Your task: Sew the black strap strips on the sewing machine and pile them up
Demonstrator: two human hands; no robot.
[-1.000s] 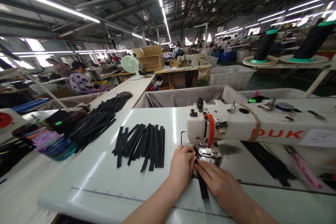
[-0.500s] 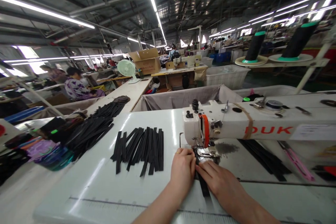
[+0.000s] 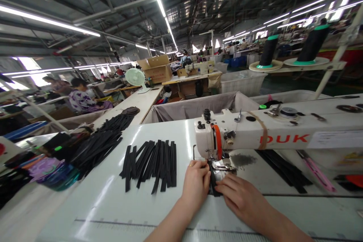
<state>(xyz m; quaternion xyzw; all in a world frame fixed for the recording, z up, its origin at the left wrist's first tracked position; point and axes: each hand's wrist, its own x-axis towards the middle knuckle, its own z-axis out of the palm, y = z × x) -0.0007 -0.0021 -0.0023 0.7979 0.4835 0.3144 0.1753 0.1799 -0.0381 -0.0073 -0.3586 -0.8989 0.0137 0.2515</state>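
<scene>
A black fabric strip (image 3: pixel 213 186) lies lengthwise at the needle area of a white sewing machine (image 3: pixel 238 132), its far end by the presser foot. My left hand (image 3: pixel 195 181) is closed at the strip's left edge, fingers bent and tips close to the needle area. From the right, my right hand (image 3: pixel 241 196) has its fingers pressed together, the tips on the strip's near part. Whatever is under the fingertips is hidden. A metal guide plate (image 3: pixel 222 167) sits just beyond the right fingers.
Black strips (image 3: pixel 151 162) lie fanned on the table to the left, with a larger heap (image 3: pixel 99 141) beyond. Under the machine arm are more strips (image 3: pixel 283 170) and pink-handled snips (image 3: pixel 319 174). Thread cones (image 3: pixel 269 53) stand at right. A co-worker (image 3: pixel 81 96) sits far left.
The black strip has moved away from me, and its near end now lies closer to the machine. My right hand has shifted slightly right along it. The whole view has turned a little.
</scene>
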